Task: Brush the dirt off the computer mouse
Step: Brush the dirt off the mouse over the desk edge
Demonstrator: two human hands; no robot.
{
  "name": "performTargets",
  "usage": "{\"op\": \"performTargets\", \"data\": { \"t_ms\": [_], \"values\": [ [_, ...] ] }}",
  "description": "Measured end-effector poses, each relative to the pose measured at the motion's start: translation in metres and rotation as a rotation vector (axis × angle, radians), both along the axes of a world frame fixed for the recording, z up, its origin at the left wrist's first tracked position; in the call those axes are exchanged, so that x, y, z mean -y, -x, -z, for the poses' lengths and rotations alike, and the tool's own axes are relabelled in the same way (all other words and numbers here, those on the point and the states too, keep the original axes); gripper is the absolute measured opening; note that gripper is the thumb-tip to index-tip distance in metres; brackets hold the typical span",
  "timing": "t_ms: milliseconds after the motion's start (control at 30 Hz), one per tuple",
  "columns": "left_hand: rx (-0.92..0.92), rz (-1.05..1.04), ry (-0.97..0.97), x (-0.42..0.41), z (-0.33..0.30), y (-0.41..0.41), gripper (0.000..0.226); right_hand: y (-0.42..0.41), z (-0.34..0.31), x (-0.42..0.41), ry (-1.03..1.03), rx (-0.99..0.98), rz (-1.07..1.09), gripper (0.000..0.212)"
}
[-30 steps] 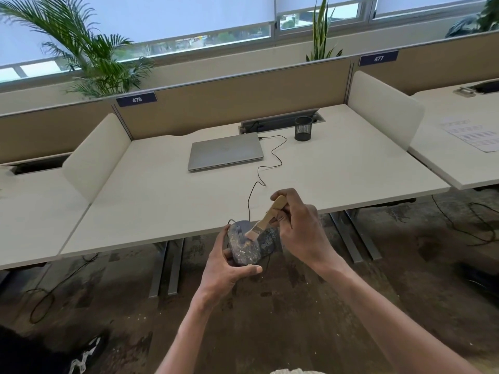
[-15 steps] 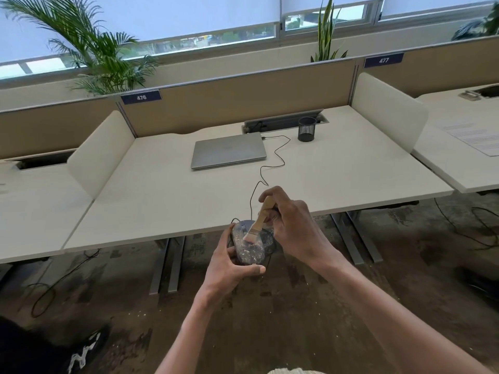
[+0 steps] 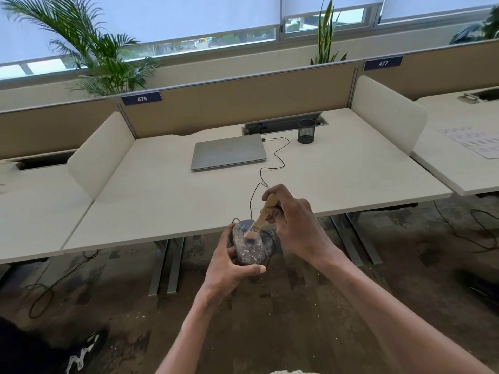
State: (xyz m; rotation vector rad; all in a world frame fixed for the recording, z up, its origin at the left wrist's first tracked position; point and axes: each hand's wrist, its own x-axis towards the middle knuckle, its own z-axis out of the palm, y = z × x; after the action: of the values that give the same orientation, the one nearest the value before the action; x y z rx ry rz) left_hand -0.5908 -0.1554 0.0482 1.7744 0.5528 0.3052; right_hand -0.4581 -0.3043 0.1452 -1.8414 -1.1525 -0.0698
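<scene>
The left hand (image 3: 229, 268) holds a wired computer mouse (image 3: 249, 245) in the air just in front of the near edge of the desk (image 3: 167, 195), above the floor. Its grip is curled around the mouse: the thumb lies across the near end and the fingers wrap the left side. The top of the mouse is speckled with pale crumbs of dirt.

The right hand (image 3: 294, 222) has its grip closed on the wooden handle of a small paintbrush (image 3: 263, 215), fingers wrapped round the upper part of the handle. The brush slants down to the left, and its pale bristles touch the top of the mouse near the scroll wheel.

A thin black cable (image 3: 272, 168) runs from the front of the mouse up over the desk in loose curves to the right side of a closed grey laptop (image 3: 228, 152). Just right of the laptop stands a black mesh pen cup (image 3: 306, 134), beside a cable hatch at the back of the desk. Pale crumbs lie scattered on the dark floor (image 3: 270, 306) below the hands.
</scene>
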Motion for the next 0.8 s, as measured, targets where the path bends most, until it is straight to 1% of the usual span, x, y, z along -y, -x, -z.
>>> {"op": "performTargets", "data": {
  "t_ms": [100, 167, 233, 333, 433, 533, 600, 700, 800],
  "values": [
    [-0.005, -0.005, 0.011, 0.0018, -0.0011, -0.0002, 0.131, 0.0004, 0.003, 0.0049, 0.039, 0.039, -0.004, 0.036],
    [-0.003, -0.012, 0.025, 0.0018, 0.0002, 0.0012, 0.13, 0.0014, 0.0039, 0.0071, 0.06, 0.048, -0.006, 0.039],
    [0.006, -0.02, 0.046, 0.0017, 0.0015, 0.0018, 0.127, 0.0003, 0.0029, 0.0075, 0.043, 0.032, 0.0, 0.04],
    [0.02, -0.017, 0.048, 0.0005, 0.0018, 0.0, 0.125, -0.0026, -0.0004, 0.0072, -0.007, 0.034, 0.021, 0.036],
    [0.043, -0.018, 0.074, -0.0032, 0.0024, -0.0005, 0.129, -0.001, -0.0004, 0.0081, 0.012, 0.058, 0.009, 0.035],
    [0.058, -0.021, 0.086, -0.0043, 0.0039, 0.0014, 0.125, 0.0018, 0.0029, 0.0105, 0.047, 0.063, -0.013, 0.034],
    [0.057, -0.018, 0.087, -0.0034, 0.005, 0.0021, 0.124, 0.0008, 0.0027, 0.0105, 0.035, 0.065, -0.007, 0.035],
    [0.056, -0.018, 0.081, -0.002, 0.0031, 0.0008, 0.126, -0.0027, -0.0013, 0.0073, -0.019, 0.06, 0.022, 0.036],
    [0.061, -0.021, 0.075, -0.0011, 0.0003, -0.0008, 0.13, -0.003, -0.0007, 0.0077, -0.011, 0.079, 0.021, 0.034]
  ]
}}
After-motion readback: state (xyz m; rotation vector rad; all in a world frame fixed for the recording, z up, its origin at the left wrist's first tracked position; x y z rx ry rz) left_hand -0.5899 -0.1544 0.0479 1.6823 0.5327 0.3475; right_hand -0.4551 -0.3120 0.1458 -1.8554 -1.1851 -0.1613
